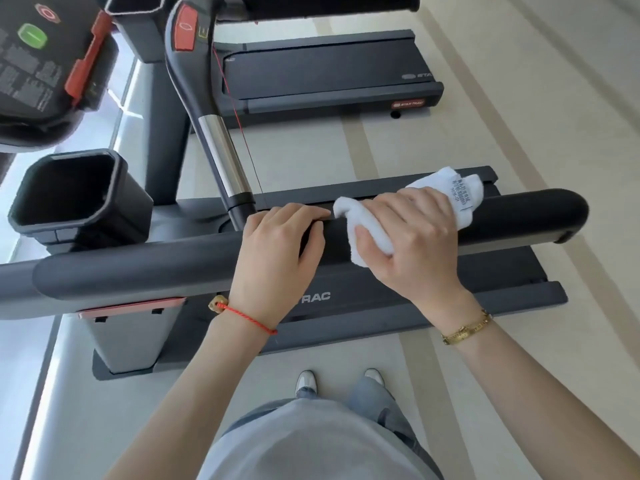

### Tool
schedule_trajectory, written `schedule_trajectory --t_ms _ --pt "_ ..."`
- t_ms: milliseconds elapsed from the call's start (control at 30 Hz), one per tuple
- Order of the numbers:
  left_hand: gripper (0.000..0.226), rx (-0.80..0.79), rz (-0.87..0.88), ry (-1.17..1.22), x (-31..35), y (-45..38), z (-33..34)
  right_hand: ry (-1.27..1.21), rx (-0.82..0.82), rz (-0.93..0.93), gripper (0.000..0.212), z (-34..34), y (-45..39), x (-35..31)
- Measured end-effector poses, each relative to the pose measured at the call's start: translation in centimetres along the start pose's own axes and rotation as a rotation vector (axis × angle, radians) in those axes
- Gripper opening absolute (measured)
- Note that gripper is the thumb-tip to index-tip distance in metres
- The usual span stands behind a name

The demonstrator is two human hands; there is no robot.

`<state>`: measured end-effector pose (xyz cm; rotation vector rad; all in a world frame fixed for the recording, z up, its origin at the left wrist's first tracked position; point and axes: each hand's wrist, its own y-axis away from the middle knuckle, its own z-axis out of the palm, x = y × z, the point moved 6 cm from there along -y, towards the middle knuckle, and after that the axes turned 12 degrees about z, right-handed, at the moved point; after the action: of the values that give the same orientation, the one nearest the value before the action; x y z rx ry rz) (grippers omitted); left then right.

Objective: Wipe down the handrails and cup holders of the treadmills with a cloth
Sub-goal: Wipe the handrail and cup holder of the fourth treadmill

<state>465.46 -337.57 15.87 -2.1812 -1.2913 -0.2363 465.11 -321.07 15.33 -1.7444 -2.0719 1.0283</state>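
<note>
A long black padded handrail [145, 271] runs across the view from left to right and ends in a rounded tip at the right. My left hand [280, 258] grips it near the middle, fingers curled over the top. Just to its right, my right hand [412, 244] presses a white cloth [453, 188] with a sewn label against the same rail. A square black cup holder [72, 195] sits at the left, behind the rail.
A chrome and black centre bar [221, 147] with a red cord rises behind the rail. The console [34, 57] with green and red buttons is at top left. A second treadmill deck [325, 71] lies beyond. My feet stand on the pale floor [519, 98].
</note>
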Motion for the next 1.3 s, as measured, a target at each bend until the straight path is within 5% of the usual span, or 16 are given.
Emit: schedule_trajectory --t_ms 367,667,833,1067,1300 --pt "0.023 0.009 -0.019 -0.002 7.5 -4.3 6.3 0.117 -0.167 -0.027 0.041 -3.5 0.2 10.8" --pt "0.021 0.078 -0.085 -0.069 11.8 -6.3 9.9 -0.048 -0.25 -0.088 0.044 -6.0 -0.1 18.5" --pt "0.021 0.097 -0.113 -0.081 13.4 -6.7 11.1 -0.25 -0.362 0.003 0.043 -6.8 -0.1 22.3" --pt "0.022 0.075 -0.073 -0.023 15.8 -7.5 11.8 -0.148 -0.326 0.063 0.042 -8.2 0.4 22.5" --pt "0.022 0.039 0.062 0.038 18.1 -8.4 12.5 -0.181 -0.29 0.415 0.041 -11.3 3.0 25.5"
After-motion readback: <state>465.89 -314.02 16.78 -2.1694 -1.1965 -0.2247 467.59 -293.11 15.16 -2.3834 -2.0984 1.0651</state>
